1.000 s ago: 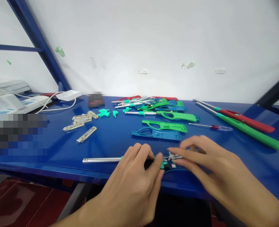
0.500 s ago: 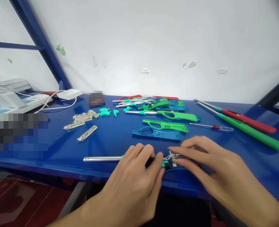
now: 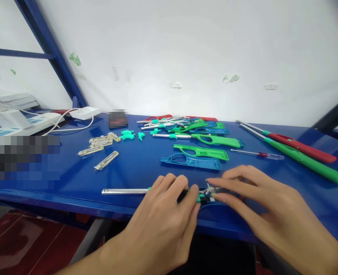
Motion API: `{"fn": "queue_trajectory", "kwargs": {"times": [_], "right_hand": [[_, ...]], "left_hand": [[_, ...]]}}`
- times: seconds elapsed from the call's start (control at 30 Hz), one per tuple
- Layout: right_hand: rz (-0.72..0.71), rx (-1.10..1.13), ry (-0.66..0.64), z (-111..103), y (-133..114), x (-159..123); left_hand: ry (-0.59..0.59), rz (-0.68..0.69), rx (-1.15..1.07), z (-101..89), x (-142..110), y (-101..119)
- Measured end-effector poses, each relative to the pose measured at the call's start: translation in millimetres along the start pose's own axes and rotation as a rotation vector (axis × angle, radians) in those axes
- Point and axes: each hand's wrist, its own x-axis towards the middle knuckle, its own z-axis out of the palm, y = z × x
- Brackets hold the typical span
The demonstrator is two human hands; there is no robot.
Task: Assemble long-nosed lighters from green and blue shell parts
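Note:
A long-reach lighter (image 3: 126,191) lies along the front of the blue table, its metal tube pointing left. My left hand (image 3: 166,214) is closed round its middle, thumb and fingers pressing near the teal trigger part (image 3: 198,198). The blue half-shell of the handle is partly hidden under both hands. My right hand (image 3: 260,194) pinches a clear fuel tank (image 3: 213,188) at the handle end, between thumb and fingers. Thin white wire shows between the two hands. Whether the tank is seated in the shell I cannot tell.
Clear fuel tanks (image 3: 106,160) and teal triggers (image 3: 127,135) lie at left. Ahead are a blue half-shell (image 3: 192,162), a green half-shell (image 3: 211,153) and a pile of lighter parts (image 3: 183,124). A screwdriver (image 3: 267,155) and whole lighters (image 3: 303,157) lie at right.
My right fingers have shifted very slightly around the clear fuel tank. The left hand keeps the same grip on the lighter. The whole view has moved a little.

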Motion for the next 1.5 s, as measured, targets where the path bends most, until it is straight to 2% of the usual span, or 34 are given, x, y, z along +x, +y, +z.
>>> {"fn": "queue_trajectory", "kwargs": {"times": [0.33,0.63,0.93,1.13,1.5], "right_hand": [[-0.021,0.014,-0.027,-1,-2,2],[0.018,0.018,0.017,-4,0,-2],[0.032,0.005,-0.030,2,3,-2],[0.041,0.016,-0.003,2,3,-1],[0.066,0.068,-0.041,5,1,-3]], "left_hand": [[0.033,-0.003,0.014,2.0,-1,0],[0.042,-0.003,0.008,1.6,-2,-1],[0.053,0.002,0.041,2.8,-1,-1],[0.045,-0.002,0.018,2.1,2,-1],[0.083,0.044,0.055,13.2,6,-11]]}}
